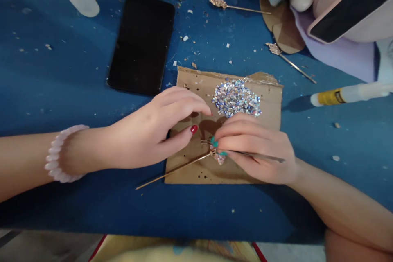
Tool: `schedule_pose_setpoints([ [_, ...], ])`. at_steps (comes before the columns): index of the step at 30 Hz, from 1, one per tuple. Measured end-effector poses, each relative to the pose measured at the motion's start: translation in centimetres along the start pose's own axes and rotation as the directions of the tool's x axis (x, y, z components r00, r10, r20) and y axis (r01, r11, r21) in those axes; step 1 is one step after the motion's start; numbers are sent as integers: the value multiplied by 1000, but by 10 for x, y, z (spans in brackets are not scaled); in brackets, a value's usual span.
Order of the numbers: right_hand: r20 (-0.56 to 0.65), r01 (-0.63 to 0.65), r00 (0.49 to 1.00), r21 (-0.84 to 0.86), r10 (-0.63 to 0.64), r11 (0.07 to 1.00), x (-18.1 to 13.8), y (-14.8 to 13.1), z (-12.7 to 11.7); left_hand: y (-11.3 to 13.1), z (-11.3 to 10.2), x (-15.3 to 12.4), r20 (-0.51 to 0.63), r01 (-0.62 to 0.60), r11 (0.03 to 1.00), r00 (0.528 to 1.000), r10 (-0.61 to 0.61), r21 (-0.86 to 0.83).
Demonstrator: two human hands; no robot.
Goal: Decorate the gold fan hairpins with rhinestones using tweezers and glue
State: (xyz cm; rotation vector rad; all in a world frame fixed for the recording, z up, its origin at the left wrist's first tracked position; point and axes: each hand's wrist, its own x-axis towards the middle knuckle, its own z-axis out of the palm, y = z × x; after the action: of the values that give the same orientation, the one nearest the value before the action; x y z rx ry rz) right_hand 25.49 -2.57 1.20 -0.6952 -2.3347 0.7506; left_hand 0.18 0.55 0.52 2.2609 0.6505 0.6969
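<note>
Head view, nearest first: yellow cloth (144, 249) shows below the blue tabletop (190, 213). Across the cardboard (193, 178) slants a stemmed ornament (178, 169), its stem poking past the edge, its jewelled head beneath the fingertips of the right hand (258, 147). That hand is pinched around slim metal tweezers (264, 156); the left hand (144, 127) hovers, thumb and forefinger apart, holding nothing I can see. I'd judge it fine work at the ornament's head, calling for a steady pinch and a light touch. Beyond lie glittering stones (236, 96) on the cardboard, a yellow-labelled bottle (331, 96) to the right, a black slab (141, 43) to the left, then a second ornament (291, 62) and a third ornament (218, 3) amid scattered crumbs.
</note>
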Motion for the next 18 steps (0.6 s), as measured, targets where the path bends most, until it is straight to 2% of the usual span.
schedule_pose_setpoints([
  [18, 10, -7, 1000, -3, 7, 1000, 0, 0, -2, 0, 1, 0, -15, 2, 1000, 1000, -2, -6],
])
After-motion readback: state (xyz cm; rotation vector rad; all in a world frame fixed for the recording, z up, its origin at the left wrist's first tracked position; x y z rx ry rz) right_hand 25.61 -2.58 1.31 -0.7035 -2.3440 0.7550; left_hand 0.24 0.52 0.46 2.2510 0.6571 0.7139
